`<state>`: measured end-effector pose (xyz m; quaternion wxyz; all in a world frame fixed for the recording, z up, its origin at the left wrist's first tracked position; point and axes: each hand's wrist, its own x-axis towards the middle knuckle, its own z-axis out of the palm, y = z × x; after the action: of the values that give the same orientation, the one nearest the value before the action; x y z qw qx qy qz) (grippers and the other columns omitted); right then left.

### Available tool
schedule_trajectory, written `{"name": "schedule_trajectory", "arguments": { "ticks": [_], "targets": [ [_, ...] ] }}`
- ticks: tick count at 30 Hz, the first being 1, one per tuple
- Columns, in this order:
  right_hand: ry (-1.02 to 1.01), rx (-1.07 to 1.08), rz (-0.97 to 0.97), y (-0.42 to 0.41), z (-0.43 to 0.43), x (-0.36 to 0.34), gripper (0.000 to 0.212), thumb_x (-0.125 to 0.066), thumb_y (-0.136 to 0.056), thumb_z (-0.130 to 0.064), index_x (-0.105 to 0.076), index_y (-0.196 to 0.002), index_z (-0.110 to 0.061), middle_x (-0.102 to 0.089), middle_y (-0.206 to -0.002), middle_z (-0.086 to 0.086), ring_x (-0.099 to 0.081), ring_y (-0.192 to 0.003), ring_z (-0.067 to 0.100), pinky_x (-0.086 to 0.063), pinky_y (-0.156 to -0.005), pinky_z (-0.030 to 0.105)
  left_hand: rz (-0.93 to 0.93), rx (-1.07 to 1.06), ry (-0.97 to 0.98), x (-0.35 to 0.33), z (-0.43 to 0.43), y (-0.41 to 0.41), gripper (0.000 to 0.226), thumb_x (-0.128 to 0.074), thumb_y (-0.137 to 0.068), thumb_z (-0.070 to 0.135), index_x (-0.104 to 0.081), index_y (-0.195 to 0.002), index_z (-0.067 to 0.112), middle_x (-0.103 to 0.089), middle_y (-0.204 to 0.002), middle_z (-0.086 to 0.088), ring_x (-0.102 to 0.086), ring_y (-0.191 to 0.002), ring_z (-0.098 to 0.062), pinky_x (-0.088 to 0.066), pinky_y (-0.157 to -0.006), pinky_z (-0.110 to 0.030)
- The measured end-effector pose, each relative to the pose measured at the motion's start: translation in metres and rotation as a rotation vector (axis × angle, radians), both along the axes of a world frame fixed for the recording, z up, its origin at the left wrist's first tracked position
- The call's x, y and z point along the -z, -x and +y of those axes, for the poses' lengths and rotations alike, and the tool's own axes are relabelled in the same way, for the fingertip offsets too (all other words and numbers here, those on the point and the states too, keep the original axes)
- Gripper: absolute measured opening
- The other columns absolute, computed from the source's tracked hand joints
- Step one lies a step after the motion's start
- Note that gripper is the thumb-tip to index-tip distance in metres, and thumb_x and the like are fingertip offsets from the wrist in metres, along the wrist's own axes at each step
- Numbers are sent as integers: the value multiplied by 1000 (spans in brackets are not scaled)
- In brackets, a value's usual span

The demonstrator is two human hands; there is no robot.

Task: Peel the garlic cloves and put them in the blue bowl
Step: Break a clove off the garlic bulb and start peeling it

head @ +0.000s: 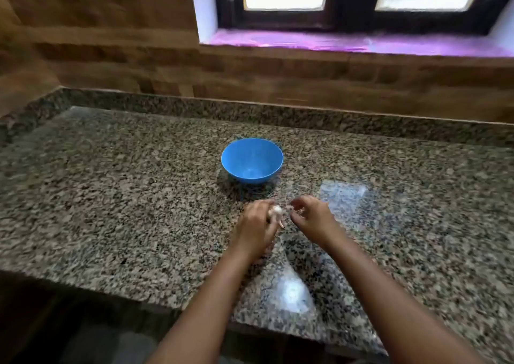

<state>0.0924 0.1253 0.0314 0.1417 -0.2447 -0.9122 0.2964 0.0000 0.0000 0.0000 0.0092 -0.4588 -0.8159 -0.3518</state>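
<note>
On a speckled granite counter (111,196), a blue bowl (252,160) sits near the centre, upright and apparently empty. Just below it, at the bowl's six o'clock, two bare hands meet above the stone. The left hand (257,226) is curled around a pale white piece of garlic (277,210), which shows at its fingertips. The right hand (311,216), at three o'clock from the garlic, has its fingers bent in a pinch close to it; the blur hides whether they grip any skin. At twelve o'clock, a dark-framed window (358,16) rises above a wood-toned wall (97,43).
</note>
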Motion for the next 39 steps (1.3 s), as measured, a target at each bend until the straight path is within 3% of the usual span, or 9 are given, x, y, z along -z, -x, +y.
{"name": "schedule_trajectory", "arguments": {
  "ticks": [5, 9, 13, 15, 18, 22, 30, 34, 39],
  "targets": [
    [225, -16, -68, 18, 19, 14, 26, -64, -85, -15, -64, -110, -6, -68, -101, 9, -63, -91, 21, -51, -84, 35, -219, -23, 67, 10, 21, 13, 37, -57, -92, 20, -53, -127, 9, -52, -125, -7, -47, -118, -18, -36, -102, -26],
    [426, -36, -82, 26, 29, 32, 30, -69, -83, -12, -63, -112, -8, -70, -97, 13, -66, -87, 23, -54, -82, 39, -322, -53, 24, 17, 30, 14, 38, -65, -86, 12, -59, -124, 9, -55, -120, -7, -50, -111, -12, -30, -91, -7],
    [650, 20, -27, 28, 30, 39, 18, -67, -84, -6, -62, -101, -12, -69, -87, 12, -65, -74, 21, -54, -77, 44, -681, -89, -127, 18, 33, 17, 34, -72, -80, 8, -64, -111, 21, -61, -115, -5, -61, -104, -13, -48, -94, -25],
    [735, 45, -6, 29, 30, 37, 13, -63, -86, -3, -61, -98, -9, -67, -79, 10, -63, -67, 19, -54, -75, 46, -919, -104, -229, 16, 33, 18, 35, -72, -77, 3, -63, -101, 27, -65, -110, -4, -64, -99, -12, -52, -88, -25],
    [820, 76, 25, 26, 27, 33, 9, -63, -87, -8, -63, -96, -10, -69, -83, 8, -66, -69, 18, -56, -72, 39, -1118, -91, -297, 9, 30, 23, 34, -70, -78, -3, -64, -105, 17, -68, -106, -7, -66, -93, -12, -53, -81, -21],
    [901, 125, 114, 25, 18, 24, 14, -63, -87, -7, -63, -101, -7, -70, -88, 8, -69, -71, 15, -57, -64, 25, -1252, -59, -327, 11, 26, 32, 34, -68, -77, -6, -65, -108, 8, -68, -107, -14, -66, -97, -21, -55, -80, -25],
    [1089, 115, 171, 23, 4, 16, 12, -59, -87, -4, -66, -94, -10, -73, -80, 1, -69, -69, 9, -53, -62, 17, -1305, 75, -285, 10, 20, 44, 36, -68, -76, -5, -65, -110, 8, -68, -109, -15, -65, -101, -27, -53, -90, -38],
    [1173, 148, 201, 22, 6, 15, 15, -59, -86, -4, -64, -100, -4, -72, -85, 8, -68, -72, 15, -56, -63, 24, -1270, 110, -283, 5, 19, 44, 31, -68, -78, -3, -67, -106, 11, -71, -102, -9, -68, -93, -18, -55, -81, -27],
    [1374, 198, 290, 21, 6, 12, 35, -67, -72, -5, -60, -106, 1, -72, -91, 11, -69, -79, 20, -59, -70, 33, -1116, 108, -205, -6, 20, 47, 33, -70, -80, 3, -65, -113, 6, -71, -100, -5, -69, -86, -10, -54, -72, -18]
  ]
}}
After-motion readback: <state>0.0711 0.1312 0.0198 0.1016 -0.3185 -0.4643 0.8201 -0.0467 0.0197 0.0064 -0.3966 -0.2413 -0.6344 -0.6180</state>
